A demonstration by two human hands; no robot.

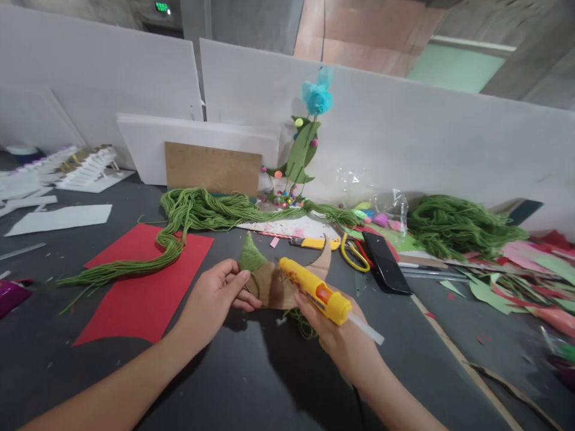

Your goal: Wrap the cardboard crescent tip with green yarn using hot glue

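The work looks nearer its start than its end: the card (272, 290) has one pointy tip dressed in green string (251, 254), while its middle and the other pointy tip are bare and brown. It has a curvy shape, like a moon with two horns, and the card looks stiff and smooth. The green tip looks fuzzy, with strands lying side by side. The card is up off the tabletop (193, 389), between the two hands. At its left edge, the left hand (220, 288) has its thumb and fingers pinching it beside the green part. At its right, the right hand (335, 335) has its fingers wrapped around a yellow glue gun (314, 290). The gun is hard plastic, and a cloudy glue stick (366, 329) pokes out of its back. Its nose is right by the card; I cannot tell if they touch. A little loose yarn (302, 324) hangs in loops just under the card. Behind it lies a long, soft, floppy green bundle (202, 209). Flat red paper (148, 293) lies to its left. To its right are scissors (354, 254) with yellow loops and a flat black phone (386, 263).
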